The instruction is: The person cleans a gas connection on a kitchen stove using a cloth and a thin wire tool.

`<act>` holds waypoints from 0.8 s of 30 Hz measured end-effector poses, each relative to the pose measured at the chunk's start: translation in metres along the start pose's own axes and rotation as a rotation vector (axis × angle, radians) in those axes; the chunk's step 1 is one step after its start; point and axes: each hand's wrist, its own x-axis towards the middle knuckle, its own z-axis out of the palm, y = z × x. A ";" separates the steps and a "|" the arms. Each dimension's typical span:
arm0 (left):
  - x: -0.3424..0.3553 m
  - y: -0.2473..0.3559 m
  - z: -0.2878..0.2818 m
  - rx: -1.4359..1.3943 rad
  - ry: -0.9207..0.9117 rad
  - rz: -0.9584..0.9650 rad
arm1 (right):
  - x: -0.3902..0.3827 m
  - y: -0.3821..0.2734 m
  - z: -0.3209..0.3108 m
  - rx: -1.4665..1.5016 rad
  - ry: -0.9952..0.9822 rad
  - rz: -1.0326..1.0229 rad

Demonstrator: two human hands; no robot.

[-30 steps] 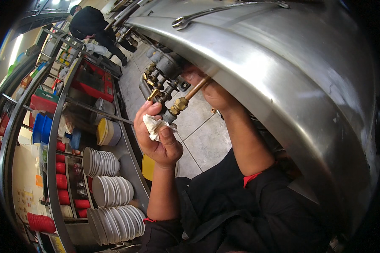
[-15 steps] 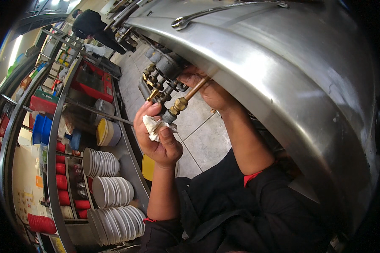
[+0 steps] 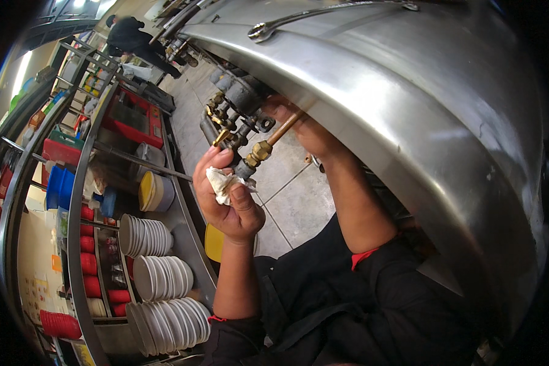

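Observation:
A crumpled white tissue or rag is in my left hand, pressed between thumb and fingers at the lower end of a dark pipe. Its fingers curl around the pipe end, beside a brass valve. Above the thumb, a brass hex fitting joins the pipe to a copper tube. My right hand reaches behind that tube, under the steel edge; its fingertips are hidden near a thick dark pipe.
A combination wrench lies on the curved stainless steel surface at right. To the left, metal shelving holds stacked white plates, red cups and a yellow-lidded tub. Another person bends over far back on the tiled floor.
My right hand has shifted slightly behind the copper tube, uncovering more of a dark ring-shaped part. My left hand stays put with the tissue. The far person has moved a little.

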 end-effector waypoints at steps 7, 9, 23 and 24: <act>0.001 0.000 -0.006 0.030 -0.099 0.011 | -0.001 0.003 -0.001 -0.056 0.082 -0.007; 0.001 0.001 -0.009 0.051 -0.114 0.005 | 0.000 0.003 0.000 -0.041 0.080 -0.021; 0.000 -0.001 0.000 -0.007 0.007 0.007 | -0.001 -0.009 -0.007 0.044 0.068 -0.032; 0.000 -0.001 0.000 -0.004 0.001 0.004 | -0.002 -0.007 -0.009 0.023 0.065 -0.046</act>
